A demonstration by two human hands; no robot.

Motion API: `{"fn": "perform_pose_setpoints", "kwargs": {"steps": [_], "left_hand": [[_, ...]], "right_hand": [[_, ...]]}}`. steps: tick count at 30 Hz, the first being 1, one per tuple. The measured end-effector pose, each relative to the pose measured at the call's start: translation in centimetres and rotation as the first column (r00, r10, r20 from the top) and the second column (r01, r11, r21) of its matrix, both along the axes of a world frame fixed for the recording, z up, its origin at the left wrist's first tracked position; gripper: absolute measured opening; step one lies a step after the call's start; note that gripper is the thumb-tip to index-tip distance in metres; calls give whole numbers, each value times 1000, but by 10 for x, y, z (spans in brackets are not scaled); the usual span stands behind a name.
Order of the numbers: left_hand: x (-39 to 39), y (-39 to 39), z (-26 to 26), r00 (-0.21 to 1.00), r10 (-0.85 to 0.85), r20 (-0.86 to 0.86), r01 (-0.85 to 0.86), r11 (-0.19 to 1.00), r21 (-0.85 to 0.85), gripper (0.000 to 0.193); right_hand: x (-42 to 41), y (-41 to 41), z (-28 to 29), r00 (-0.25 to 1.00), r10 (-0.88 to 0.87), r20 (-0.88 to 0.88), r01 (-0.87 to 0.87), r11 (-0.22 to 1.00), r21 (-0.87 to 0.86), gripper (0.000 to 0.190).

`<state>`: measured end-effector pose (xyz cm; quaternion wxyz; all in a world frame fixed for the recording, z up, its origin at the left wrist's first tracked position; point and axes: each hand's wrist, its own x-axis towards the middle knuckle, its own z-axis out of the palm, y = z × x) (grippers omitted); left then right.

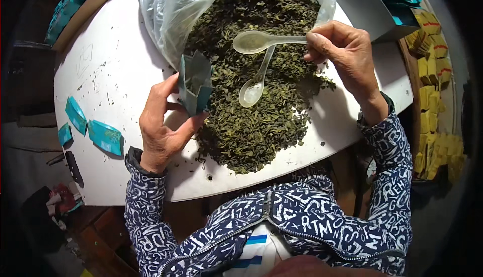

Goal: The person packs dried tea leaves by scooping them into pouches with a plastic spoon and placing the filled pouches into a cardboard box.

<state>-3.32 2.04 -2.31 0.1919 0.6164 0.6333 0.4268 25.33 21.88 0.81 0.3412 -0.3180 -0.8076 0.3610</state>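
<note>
My left hand (162, 126) grips a teal foil pouch (195, 88), its mouth spread wide and facing up. Some dark contents seem to show inside, but the depth is hard to see. Between thumb and fingers, my right hand (341, 50) pinches the handle of a translucent plastic spoon (251, 42). That spoon is held above a large heap of dried green tea leaves (256, 137), and its bowl looks almost bare. A second translucent spoon (252, 91) rests on the leaves beneath it. The heap spills out of a clear plastic bag (173, 13).
Several teal packets (105, 137) lie on the white table (151, 179) at left. A cardboard box (81, 18) of teal pouches stands at upper left, a grey box (362, 5) with more at upper right. Yellow packets (430, 107) are stacked beyond the right edge.
</note>
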Motion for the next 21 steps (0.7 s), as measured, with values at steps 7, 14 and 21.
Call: {"fn": "perform_pose_setpoints", "kwargs": {"steps": [7,14,21], "left_hand": [[1,3,4,1000,6,-9,-7,999,-35,67],[-2,-10,-15,993,90,75,-86,995,-52,60],[-38,-44,-12,982,175,74,-167,981,-99,43]], "right_hand": [[16,3,-3,962,-85,-259,-90,798,-596,14],[61,5,-5,970,-146,-195,29,864,-502,10],[175,47,-26,953,-288,-90,191,807,-559,14]]}}
